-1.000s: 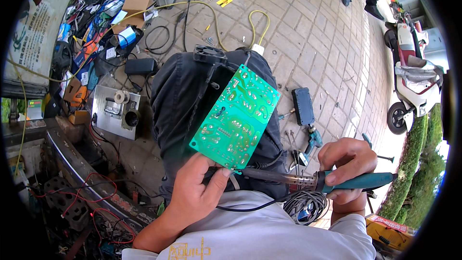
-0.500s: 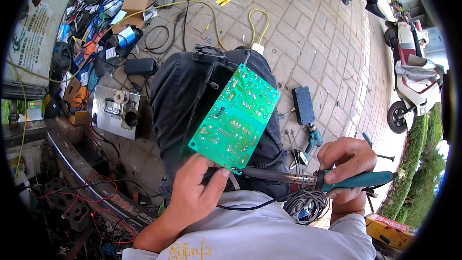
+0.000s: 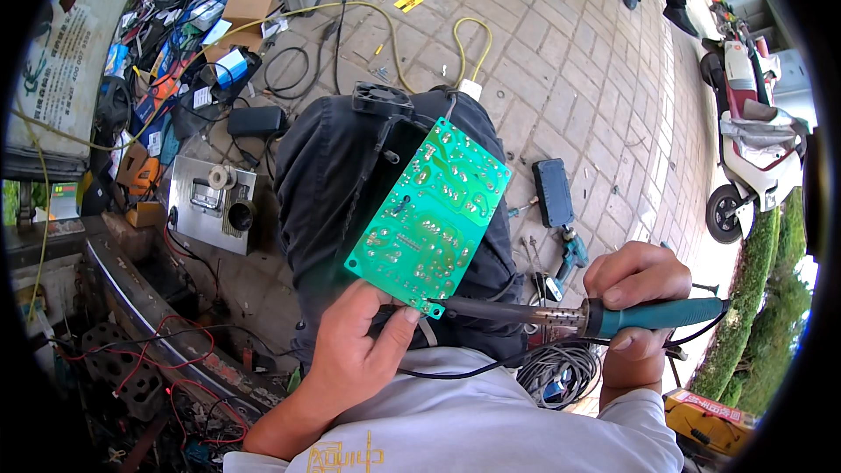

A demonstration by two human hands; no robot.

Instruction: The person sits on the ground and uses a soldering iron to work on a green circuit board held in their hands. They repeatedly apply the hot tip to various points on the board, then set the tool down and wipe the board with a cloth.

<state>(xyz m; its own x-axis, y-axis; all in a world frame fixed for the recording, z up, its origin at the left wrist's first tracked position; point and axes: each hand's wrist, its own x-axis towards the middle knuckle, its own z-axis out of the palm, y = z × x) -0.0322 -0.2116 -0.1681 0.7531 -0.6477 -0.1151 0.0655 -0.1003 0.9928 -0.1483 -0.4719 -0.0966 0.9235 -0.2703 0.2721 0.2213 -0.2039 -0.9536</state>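
A green circuit board (image 3: 429, 210), solder side up, lies tilted above my lap. My left hand (image 3: 361, 333) grips its near edge, thumb and fingers closed at the bottom corner. Held in my right hand (image 3: 638, 293) is a soldering iron (image 3: 653, 318) with a teal handle and a long metal barrel. The iron points left, and its tip is at the board's near right corner, close to my left thumb. Whether the tip touches a joint is too small to tell. Beyond the board, a small black fan (image 3: 382, 98) rests on my dark trousers.
On the left stands a metal plate (image 3: 210, 206) with a solder spool (image 3: 222, 177). A black box-shaped adapter (image 3: 554, 193) and a teal power tool (image 3: 572, 252) lie right on the paving. Coiled grey cable (image 3: 561, 377) sits near my right side. A scooter (image 3: 758, 140) stands far right.
My right hand has shifted slightly right and up with the soldering iron, which now lies a little more level. My left hand and the board have hardly moved.
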